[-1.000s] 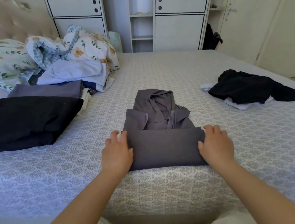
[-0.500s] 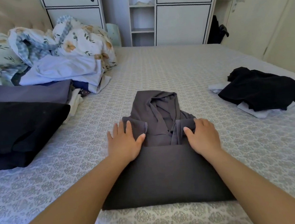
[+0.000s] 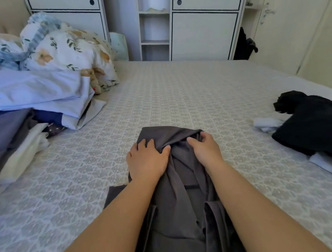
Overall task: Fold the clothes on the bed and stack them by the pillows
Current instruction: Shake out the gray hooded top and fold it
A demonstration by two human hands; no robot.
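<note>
Both hands have advanced from the folded hem to the hood at 12 o'clock, where the left hand (image 3: 147, 160) and right hand (image 3: 204, 150) now clutch the grey hoodie (image 3: 179, 208), indicating the next fold is starting.

wardrobe: we see a white cabinet unit (image 3: 203, 31) with dark trim along the far wall
shelves: open shelf niche (image 3: 154, 25) between its doors
door: cream door (image 3: 284, 23) at right, handle visible
bag: we note a dark item (image 3: 243, 44) hanging beside the unit
</note>
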